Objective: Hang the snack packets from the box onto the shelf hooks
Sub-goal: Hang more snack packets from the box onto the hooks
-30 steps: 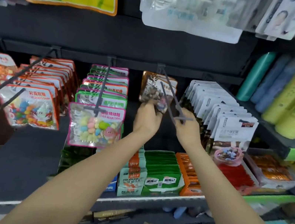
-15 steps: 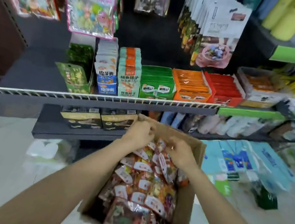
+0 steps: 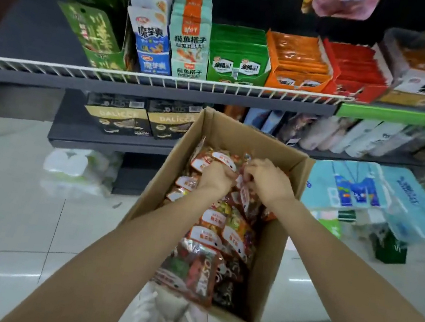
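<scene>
An open cardboard box sits in front of me, filled with several red and orange snack packets with white labels. Both hands are inside it at the far end. My left hand curls its fingers around the tops of packets there. My right hand pinches a packet top right beside it, fingertips touching the left hand's. The shelf hooks are out of view above; only the bottom of a hanging pink packet shows at the top edge.
A shelf with a white wire rail holds rows of boxed snacks behind the box. A lower dark shelf carries black cartons. Blue tissue packs lie on the floor at right, white bags at left.
My view dropped from the hooks to the box. Both hands left the hook, went down into the box and now grip packets at its far end.
</scene>
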